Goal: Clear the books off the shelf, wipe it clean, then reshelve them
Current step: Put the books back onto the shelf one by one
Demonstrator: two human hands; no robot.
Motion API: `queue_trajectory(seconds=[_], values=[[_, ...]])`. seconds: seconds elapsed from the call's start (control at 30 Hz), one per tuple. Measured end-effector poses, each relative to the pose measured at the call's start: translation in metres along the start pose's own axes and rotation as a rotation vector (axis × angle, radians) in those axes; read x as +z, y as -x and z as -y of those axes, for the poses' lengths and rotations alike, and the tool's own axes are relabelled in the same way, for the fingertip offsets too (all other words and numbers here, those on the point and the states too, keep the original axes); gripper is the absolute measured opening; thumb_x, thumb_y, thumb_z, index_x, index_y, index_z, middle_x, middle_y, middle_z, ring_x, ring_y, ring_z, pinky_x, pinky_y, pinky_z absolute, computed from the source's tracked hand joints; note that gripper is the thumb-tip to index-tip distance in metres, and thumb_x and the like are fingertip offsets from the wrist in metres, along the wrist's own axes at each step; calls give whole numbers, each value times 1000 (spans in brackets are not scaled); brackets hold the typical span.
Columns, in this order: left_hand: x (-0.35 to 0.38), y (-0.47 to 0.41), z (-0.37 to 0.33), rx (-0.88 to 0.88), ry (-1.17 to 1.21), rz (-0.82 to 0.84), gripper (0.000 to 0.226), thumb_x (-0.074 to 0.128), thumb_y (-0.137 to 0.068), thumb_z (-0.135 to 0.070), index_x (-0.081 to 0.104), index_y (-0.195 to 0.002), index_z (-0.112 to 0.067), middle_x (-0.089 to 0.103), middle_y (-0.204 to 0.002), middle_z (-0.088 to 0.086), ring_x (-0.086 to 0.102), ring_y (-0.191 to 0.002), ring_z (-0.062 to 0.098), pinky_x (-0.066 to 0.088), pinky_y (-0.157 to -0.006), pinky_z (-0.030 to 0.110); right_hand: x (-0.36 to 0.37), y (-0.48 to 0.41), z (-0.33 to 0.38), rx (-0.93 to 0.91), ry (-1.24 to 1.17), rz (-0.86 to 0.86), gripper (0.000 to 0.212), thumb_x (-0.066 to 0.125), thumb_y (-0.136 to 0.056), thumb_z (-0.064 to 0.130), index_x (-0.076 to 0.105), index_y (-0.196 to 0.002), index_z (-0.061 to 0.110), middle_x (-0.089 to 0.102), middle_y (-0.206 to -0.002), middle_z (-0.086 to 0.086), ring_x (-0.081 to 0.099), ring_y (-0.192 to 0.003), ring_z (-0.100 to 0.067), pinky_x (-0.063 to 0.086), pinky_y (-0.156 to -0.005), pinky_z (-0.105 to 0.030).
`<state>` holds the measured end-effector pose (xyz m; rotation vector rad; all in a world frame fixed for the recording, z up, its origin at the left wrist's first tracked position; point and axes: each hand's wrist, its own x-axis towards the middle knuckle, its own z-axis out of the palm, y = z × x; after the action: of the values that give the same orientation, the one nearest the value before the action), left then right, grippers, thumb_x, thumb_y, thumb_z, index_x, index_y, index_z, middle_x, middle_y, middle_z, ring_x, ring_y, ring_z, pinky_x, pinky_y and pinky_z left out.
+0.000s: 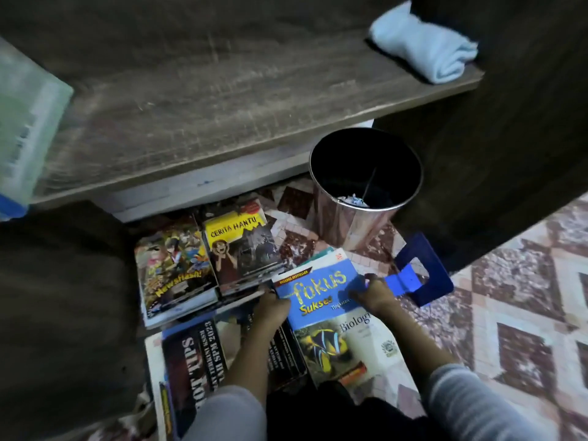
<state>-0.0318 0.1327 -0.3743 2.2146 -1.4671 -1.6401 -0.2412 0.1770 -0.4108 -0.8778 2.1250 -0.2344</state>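
**Inspector:** The shelf (222,100) spans the upper half of the frame, its wood streaked. No books show on the part in view. I judge wiping done and reshelving starting.

**Clerk:** Where are the books?

**Inspector:** The books (191,354) lie in flat piles on the patterned floor, lower centre, below the shelf edge. A metal bin (350,224) stands just right of them. The blue Fokus book (321,300) tops the nearest pile, tilted. A blue bookend (423,275) lies just beyond its right edge. The cloth (423,49) sits bunched at the shelf's upper right end.

**Clerk:** And the hands?

**Inspector:** The left hand (270,310) grips the book's left edge with fingers curled under. The right hand (374,296) holds the far right edge with fingers bent over it.

**Clerk:** Recommendation?

**Inspector:** Lift level so the covers beneath do not slide. Stand the book upright at one end of the shelf, and shift the cloth before the row reaches it
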Motion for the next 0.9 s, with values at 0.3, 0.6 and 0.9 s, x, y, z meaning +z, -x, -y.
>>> queue_trajectory(seconds=[0.3, 0.6, 0.9], values=[[52, -46, 23, -133, 96, -101, 39, 45, -88, -8, 55, -125, 1, 52, -127, 23, 53, -111, 40, 48, -82, 45, 27, -27, -26, 31, -12, 45, 59, 73, -80, 39, 47, -117, 2, 49, -119, -16, 51, -105, -34, 42, -82, -36], [67, -39, 16, 4, 116, -92, 43, 48, -86, -3, 51, -128, -11, 59, -116, 18, 57, -102, 37, 48, -78, 41, 24, -25, -29, 108, -263, -57, 44, 77, -78, 16, 52, -111, 1, 58, -108, -15, 53, -88, -25, 39, -65, -28], [88, -27, 1, -44, 266, -220, 65, 46, -88, 3, 21, -148, -3, 15, -152, 15, 38, -129, 33, 36, -99, 31, 17, -28, -25, 120, -241, 47, 36, 76, -77, 14, 52, -103, 7, 61, -101, -10, 60, -91, -27, 49, -74, -36]])
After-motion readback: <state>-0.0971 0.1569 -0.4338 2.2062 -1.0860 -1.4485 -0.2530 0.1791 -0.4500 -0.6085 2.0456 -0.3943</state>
